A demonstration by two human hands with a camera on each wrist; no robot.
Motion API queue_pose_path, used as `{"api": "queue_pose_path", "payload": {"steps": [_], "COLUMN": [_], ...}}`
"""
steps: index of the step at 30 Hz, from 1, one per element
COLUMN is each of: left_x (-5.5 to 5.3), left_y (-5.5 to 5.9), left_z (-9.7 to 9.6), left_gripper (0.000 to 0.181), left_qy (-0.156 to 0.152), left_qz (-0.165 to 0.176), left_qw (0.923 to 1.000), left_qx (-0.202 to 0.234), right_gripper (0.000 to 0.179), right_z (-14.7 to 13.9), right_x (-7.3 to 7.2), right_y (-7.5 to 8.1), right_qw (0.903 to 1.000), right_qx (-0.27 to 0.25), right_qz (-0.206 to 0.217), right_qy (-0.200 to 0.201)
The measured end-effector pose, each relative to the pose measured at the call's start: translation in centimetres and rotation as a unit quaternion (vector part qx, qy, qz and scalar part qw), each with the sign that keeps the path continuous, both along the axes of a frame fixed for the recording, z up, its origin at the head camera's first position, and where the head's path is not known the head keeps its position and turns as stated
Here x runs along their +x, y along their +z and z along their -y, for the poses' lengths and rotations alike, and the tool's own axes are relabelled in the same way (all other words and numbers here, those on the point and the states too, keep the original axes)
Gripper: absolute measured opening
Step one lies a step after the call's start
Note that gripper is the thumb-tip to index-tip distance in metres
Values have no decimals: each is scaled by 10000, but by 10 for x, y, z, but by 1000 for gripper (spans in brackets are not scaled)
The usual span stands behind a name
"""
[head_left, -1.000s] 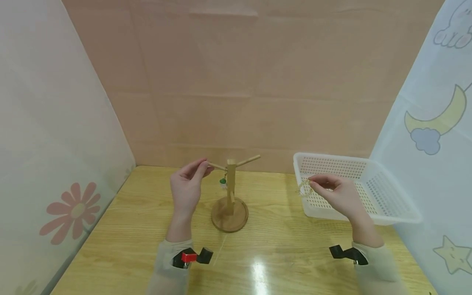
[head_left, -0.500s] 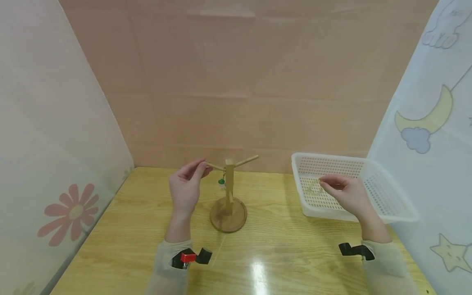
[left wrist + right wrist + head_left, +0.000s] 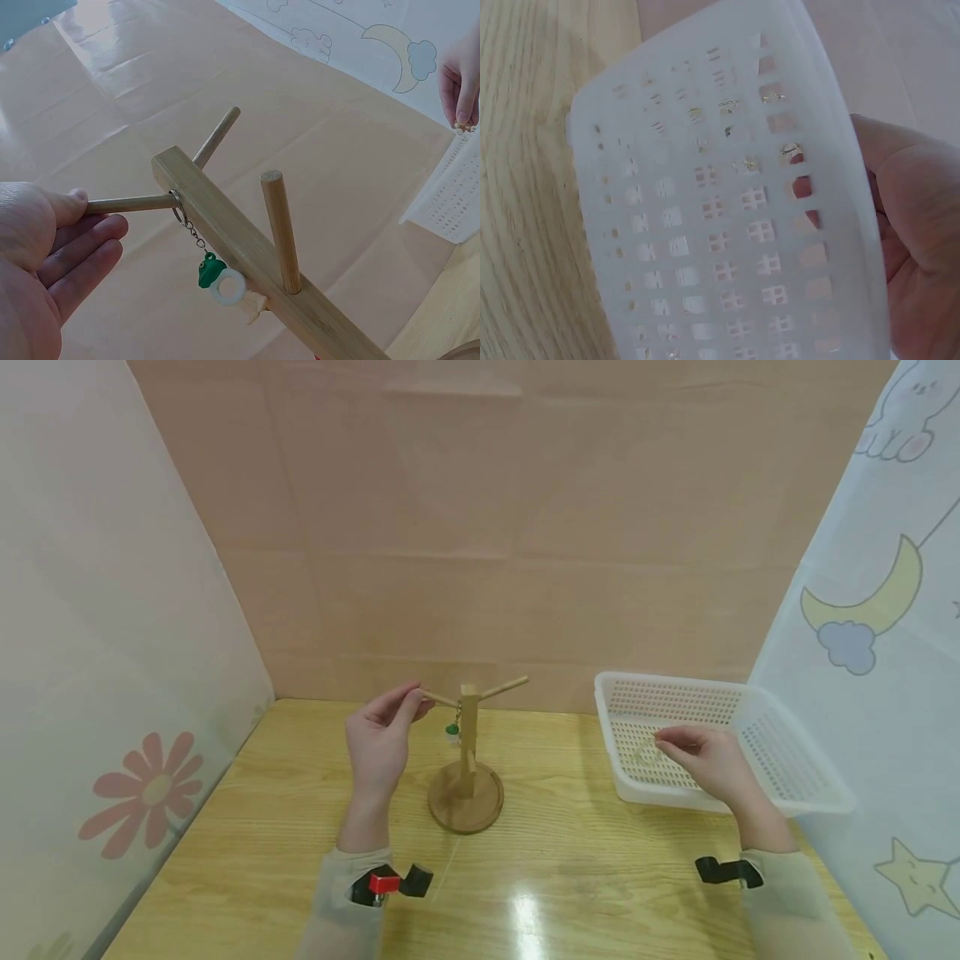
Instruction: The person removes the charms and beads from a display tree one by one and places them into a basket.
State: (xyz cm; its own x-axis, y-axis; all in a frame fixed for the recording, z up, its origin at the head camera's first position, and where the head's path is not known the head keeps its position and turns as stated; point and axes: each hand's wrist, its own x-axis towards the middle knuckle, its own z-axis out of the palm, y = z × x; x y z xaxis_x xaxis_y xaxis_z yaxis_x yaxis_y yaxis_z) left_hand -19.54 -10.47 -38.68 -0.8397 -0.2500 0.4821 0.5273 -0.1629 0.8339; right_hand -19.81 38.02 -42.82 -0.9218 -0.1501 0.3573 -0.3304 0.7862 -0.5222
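A wooden peg stand with a round base stands on the table. My left hand pinches the tip of its left peg between thumb and forefinger, the other fingers loosely bent. From that peg, close to the post, hangs a keychain with a green figure and a white ring. My right hand is over the white basket and pinches a thin gold loop, like a bracelet, which dangles inside. In the right wrist view the basket's wall hides the fingertips.
An upper right peg and a peg lower on the post stick out from the stand. The wooden table meets a pinkish backdrop behind, with printed cloth walls at both sides.
My right hand has moved right with the gold loop, from the basket's left rim to over its inside, and lowered slightly. My left hand stays on the peg.
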Motion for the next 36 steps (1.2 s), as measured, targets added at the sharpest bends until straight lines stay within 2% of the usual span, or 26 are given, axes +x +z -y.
{"api": "queue_pose_path", "payload": {"steps": [8,17,30,36], "left_x": [-1,-1,0,0], "left_y": [0,1,0,0], "left_z": [0,0,0,0], "left_gripper": [19,18,19,18], "left_qy": [-28,11,13,23], "left_qz": [-20,20,28,66], "left_qw": [10000,10000,10000,10000], "left_qx": [26,-31,-18,-1], "right_gripper": [19,20,21,19], "right_z": [-8,-16,-23,-21], "right_x": [-5,-12,-18,-21], "right_y": [-3,-2,-5,-4], "right_qw": [9990,9932,9894,9891], "right_qx": [346,571,781,783], "right_qz": [283,996,1152,1196], "right_qy": [60,205,414,359]}}
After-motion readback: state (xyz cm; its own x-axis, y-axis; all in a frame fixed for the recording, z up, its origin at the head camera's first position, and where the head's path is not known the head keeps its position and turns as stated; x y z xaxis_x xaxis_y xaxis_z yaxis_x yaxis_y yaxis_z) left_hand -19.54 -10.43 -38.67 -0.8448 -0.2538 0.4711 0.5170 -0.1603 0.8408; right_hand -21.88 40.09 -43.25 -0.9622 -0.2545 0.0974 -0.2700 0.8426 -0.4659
